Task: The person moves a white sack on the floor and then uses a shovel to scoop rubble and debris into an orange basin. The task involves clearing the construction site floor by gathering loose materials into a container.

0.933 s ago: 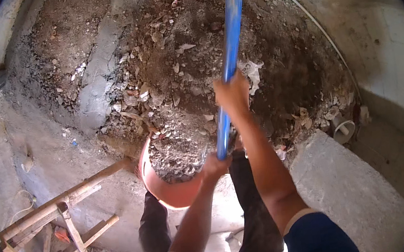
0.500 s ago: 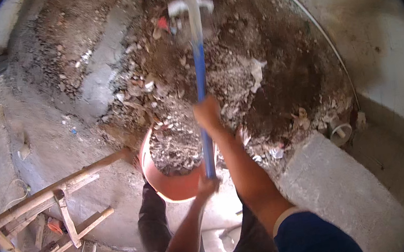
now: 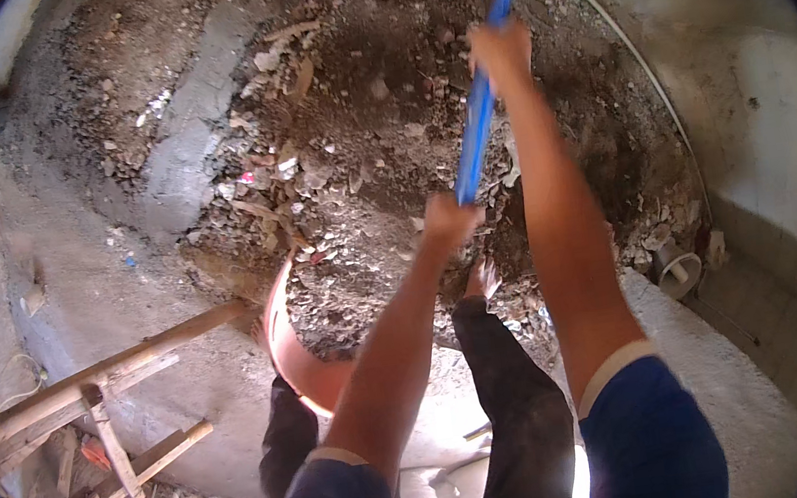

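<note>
Both my hands grip the blue handle of a hoe [image 3: 480, 119], raised and slanting away to the far right. My left hand [image 3: 453, 220] closes round the near end of the handle. Farther up, my right hand [image 3: 502, 52] is wrapped round it, slightly blurred. The hoe's head is out of the picture. Below my hands spreads a heap of soil and rubble [image 3: 357, 154]. An orange-pink tub [image 3: 286, 347] stands near my legs with its opening against the heap; my left forearm hides part of it.
A wooden frame [image 3: 110, 374] lies at the left. A concrete slab [image 3: 701, 361] borders the heap on the right, with a small white bucket [image 3: 677, 271] at its far end. A thin pipe [image 3: 640, 65] runs along the right wall. My bare foot [image 3: 485, 278] is on the rubble.
Both hands have swung the hoe up and to the right, away from the tub. Its head, over the heap before, has left the picture.
</note>
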Demonstrator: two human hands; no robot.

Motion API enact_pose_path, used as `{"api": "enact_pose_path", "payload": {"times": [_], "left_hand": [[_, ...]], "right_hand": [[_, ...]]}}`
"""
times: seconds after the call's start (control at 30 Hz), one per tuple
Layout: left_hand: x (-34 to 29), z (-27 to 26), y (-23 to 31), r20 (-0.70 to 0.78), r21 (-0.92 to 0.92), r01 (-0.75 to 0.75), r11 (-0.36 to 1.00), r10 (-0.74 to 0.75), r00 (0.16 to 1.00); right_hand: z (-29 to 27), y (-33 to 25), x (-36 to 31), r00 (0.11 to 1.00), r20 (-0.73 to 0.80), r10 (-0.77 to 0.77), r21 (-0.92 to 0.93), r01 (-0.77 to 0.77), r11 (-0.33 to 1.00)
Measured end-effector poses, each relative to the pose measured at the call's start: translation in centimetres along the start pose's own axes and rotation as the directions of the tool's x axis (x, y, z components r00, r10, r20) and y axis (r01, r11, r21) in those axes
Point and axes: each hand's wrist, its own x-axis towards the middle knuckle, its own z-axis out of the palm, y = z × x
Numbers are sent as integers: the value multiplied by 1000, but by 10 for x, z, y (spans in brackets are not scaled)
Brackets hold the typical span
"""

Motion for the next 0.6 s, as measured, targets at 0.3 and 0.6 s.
{"api": "enact_pose_path", "payload": {"times": [0.3, 0.6], "left_hand": [[-43, 46, -43, 418, -26, 203, 979, -174, 892], [-340, 34, 41, 482, -347, 831, 435, -677, 556]], "right_hand": [[23, 104, -23, 949, 125, 291, -182, -266, 947], [-108, 63, -293, 867, 231, 442, -297, -370, 880]]}}
